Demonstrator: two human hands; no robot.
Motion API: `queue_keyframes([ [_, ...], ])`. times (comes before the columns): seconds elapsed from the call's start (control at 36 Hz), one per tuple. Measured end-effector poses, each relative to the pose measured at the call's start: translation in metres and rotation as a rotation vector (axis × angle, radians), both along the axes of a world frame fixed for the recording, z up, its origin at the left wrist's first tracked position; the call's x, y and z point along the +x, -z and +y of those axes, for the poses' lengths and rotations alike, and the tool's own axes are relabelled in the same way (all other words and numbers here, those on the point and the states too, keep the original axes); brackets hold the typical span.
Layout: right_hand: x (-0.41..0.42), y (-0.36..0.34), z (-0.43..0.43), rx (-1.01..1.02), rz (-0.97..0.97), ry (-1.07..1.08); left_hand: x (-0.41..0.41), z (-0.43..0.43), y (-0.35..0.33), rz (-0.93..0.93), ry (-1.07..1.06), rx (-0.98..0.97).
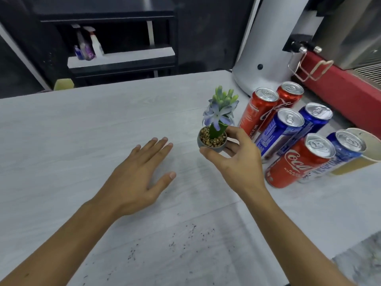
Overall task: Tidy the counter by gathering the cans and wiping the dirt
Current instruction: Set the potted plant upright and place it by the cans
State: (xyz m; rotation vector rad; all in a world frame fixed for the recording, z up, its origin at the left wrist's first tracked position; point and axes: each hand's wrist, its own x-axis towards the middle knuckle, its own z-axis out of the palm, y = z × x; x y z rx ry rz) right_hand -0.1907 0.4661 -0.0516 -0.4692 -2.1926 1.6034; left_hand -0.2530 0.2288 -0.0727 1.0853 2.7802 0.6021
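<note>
My right hand (237, 159) has its grip pinched on a small grey pot (212, 144): thumb across the near side of the bowl, fingers curled round the far side, wrist bent back toward me. The pot carries brown pebbles and a pale blue flower (219, 112) with green buds. I cannot tell whether its base touches the bench (82, 124) or sits just above it, since my thumb and palm hide the underside.

My left hand (142, 172) is flat and palm down beside the pot, fingers spread and slightly raised at the tips, thumb out to the side, holding nothing.

The cans (292, 129) stand gathered in a tight cluster just right of my right hand, three red and three blue, tops up. The two nearest ones overlap, so the blue one's label is only partly readable. Behind them a tan container (369, 149) is cut off by the frame edge.

The dirt (185, 238), fine dark specks, lies scattered on the bench between my forearms, near me. At the far right a grey cylindrical machine (272, 38) and a red base (346, 93) are only partly in view.
</note>
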Motion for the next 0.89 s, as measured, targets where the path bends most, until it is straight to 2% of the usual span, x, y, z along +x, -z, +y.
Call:
queue_keyframes([
  [0.31,-0.017,0.023,0.027,-0.019,0.015,0.034,-0.016,0.040,0.017,-0.008,0.068,0.001],
  [0.89,-0.038,0.047,0.034,-0.074,-0.009,0.051,-0.020,0.043,0.040,0.068,0.140,-0.081],
])
